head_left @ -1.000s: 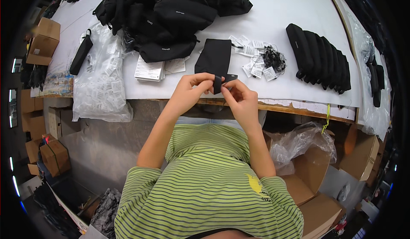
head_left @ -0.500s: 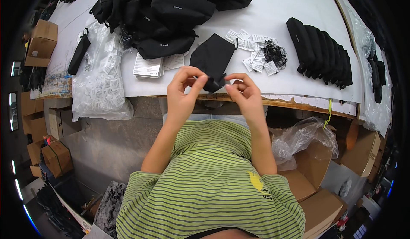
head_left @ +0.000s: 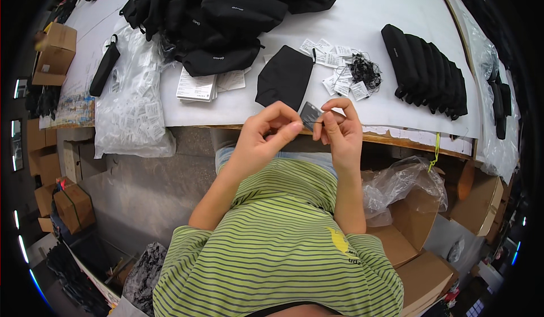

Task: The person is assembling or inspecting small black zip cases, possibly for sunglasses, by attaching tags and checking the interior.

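Note:
At the table's front edge both my hands are closed in pinches. Between them is a small dark grey hang tag (head_left: 310,113) with a thin black string. My right hand (head_left: 345,135) grips the string beside the tag with thumb and fingers. My left hand (head_left: 262,138) pinches at the string's other side, though what lies between its fingertips is too small to make out. Just beyond my hands a flat black fabric pouch (head_left: 285,79) rests on the white table (head_left: 362,16). White printed tags (head_left: 340,86) and a tangle of black strings (head_left: 364,72) lie right of it.
A heap of black pouches (head_left: 226,33) covers the back left, above a stack of white cards (head_left: 195,87). Further left lies a clear bag of tags (head_left: 136,107). Black pouches (head_left: 422,70) stand in a row at right. Cardboard boxes (head_left: 422,286) sit below the table.
My hands have shifted right and slightly toward me, off the pouch's near end. The pouch now lies flat by itself, and the grey tag shows between my hands.

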A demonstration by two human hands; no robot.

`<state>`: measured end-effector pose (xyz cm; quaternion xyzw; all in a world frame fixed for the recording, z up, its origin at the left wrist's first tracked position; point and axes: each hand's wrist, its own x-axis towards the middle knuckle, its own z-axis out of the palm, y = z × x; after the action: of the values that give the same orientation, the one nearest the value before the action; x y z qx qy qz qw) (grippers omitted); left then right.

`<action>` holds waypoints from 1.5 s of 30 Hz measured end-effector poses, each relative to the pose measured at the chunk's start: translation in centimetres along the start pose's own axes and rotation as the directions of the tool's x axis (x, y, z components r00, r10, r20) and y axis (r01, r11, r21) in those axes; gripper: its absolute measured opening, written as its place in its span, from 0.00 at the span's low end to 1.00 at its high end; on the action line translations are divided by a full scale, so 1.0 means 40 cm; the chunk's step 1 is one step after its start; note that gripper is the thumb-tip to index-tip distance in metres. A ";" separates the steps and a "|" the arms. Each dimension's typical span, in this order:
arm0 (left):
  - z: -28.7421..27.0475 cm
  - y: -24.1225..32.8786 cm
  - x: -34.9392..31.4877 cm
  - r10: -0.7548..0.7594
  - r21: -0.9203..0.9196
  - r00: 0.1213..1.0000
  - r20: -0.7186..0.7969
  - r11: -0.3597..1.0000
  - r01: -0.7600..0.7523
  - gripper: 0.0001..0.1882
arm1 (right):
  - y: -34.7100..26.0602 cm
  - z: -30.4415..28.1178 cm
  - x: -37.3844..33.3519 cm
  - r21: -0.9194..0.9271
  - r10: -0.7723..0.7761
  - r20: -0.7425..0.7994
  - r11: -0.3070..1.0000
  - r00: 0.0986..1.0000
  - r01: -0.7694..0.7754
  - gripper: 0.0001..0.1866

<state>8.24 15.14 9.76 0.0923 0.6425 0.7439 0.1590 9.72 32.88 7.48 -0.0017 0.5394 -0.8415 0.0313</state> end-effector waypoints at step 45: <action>0.012 0.024 0.013 0.042 0.150 0.953 0.300 0.985 -0.091 0.04 | 0.147 -0.094 0.043 -0.219 0.275 -0.200 0.923 0.940 -0.316 0.15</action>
<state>7.80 15.65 10.74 0.2369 0.6662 0.6720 0.2202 8.18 33.74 0.51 0.1460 0.6349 -0.7502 0.1129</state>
